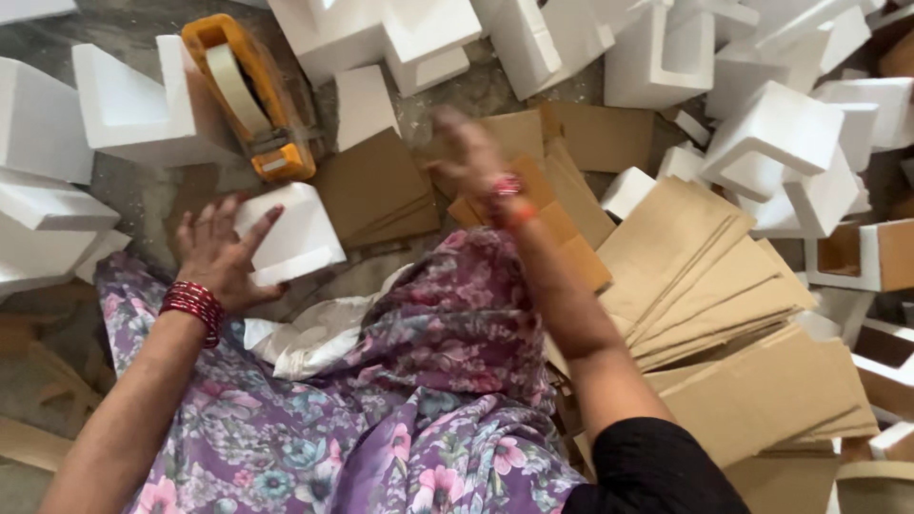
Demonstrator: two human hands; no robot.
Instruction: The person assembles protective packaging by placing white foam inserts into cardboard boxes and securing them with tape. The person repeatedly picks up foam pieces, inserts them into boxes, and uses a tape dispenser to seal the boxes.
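My left hand [221, 252] rests with spread fingers against a white foam block [295, 238] lying on the floor by my knee. My right hand [466, 152] is blurred, stretched forward over a pile of small brown cardboard pieces [562, 205]; I cannot tell whether it holds one. An orange tape dispenser [252, 95] with pale tape lies beyond the foam block. Red bangles circle both wrists. My lap is covered by purple flowered cloth [447, 333].
Many white foam corner blocks [771, 143] are heaped across the back and right. A fanned stack of long cardboard sheets [705, 276] lies at the right. More foam pieces [48, 205] sit at the left. A flat cardboard square [371, 186] lies in the middle.
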